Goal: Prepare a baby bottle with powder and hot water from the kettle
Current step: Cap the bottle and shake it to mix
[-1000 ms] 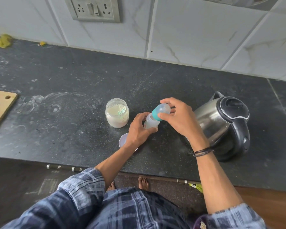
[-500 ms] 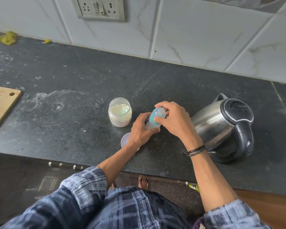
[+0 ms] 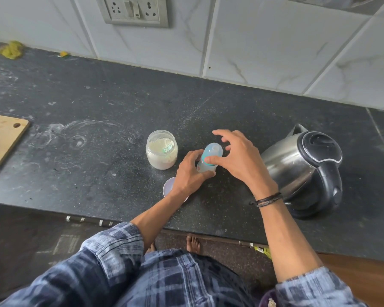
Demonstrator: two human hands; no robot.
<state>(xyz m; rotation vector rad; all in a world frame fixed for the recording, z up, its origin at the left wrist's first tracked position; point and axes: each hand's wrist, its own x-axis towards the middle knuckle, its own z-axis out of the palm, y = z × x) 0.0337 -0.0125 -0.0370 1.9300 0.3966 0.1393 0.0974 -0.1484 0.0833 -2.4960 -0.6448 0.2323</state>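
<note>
A small clear baby bottle (image 3: pixel 211 152) with a teal collar and a clear cap stands on the black counter (image 3: pixel 98 120), tilted slightly. My left hand (image 3: pixel 190 175) grips its body from the left. My right hand (image 3: pixel 242 159) hovers over the top with its fingers spread and lifted, and only the thumb touches the teal collar. The open jar of white powder (image 3: pixel 161 149), with a scoop inside, stands just left of the bottle. To the right stands the steel kettle (image 3: pixel 297 167) with its black lid closed.
The jar's round lid (image 3: pixel 169 186) lies under my left wrist near the counter's front edge. A wooden cutting board (image 3: pixel 0 138) lies at the far left. A wall socket (image 3: pixel 133 9) sits on the tiled wall behind. Powder smears mark the counter.
My right hand held the bottle's top before; now its fingers have lifted and spread, leaving only the thumb on the collar. The bottle has been set more upright. My left hand keeps its grip.
</note>
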